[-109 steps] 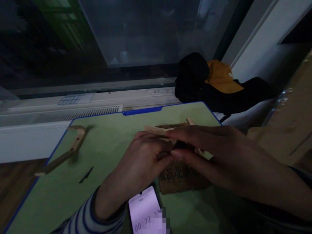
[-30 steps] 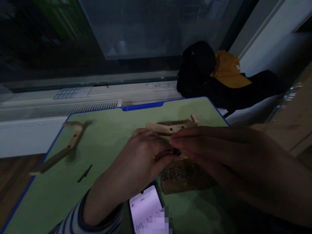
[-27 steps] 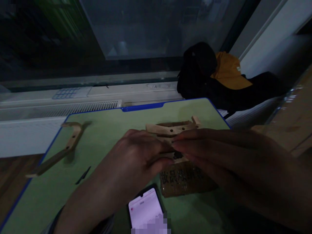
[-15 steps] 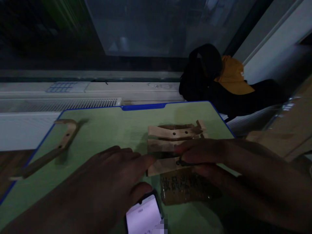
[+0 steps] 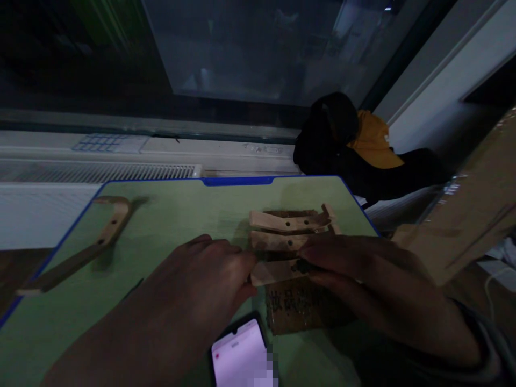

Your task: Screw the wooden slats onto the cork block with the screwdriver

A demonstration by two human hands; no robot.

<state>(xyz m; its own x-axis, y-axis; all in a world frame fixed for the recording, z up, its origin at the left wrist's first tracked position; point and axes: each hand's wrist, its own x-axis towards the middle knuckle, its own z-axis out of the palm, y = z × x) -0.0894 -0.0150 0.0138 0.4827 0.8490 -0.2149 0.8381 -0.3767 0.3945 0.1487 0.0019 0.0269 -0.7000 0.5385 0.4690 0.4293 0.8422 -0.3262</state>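
My left hand is closed, its thumb and forefinger on the left end of the nearest curved wooden piece. My right hand pinches something small and dark at that piece's hole; what it is does not show clearly. Just behind lie a second wooden piece with a hole and a third with two holes. They rest across a brown cardboard piece with dark printed characters. My right fingers hide the right ends of the two nearer pieces.
A curved wooden piece with two holes lies at the left of the green table. A lit phone lies in front of me. Beyond are a radiator, a black bag, an orange cap and a cardboard box.
My left fingers have curled in more at the end of the nearest wooden piece. My right hand has shifted slightly, uncovering the second piece's hole. The view has tilted a little.
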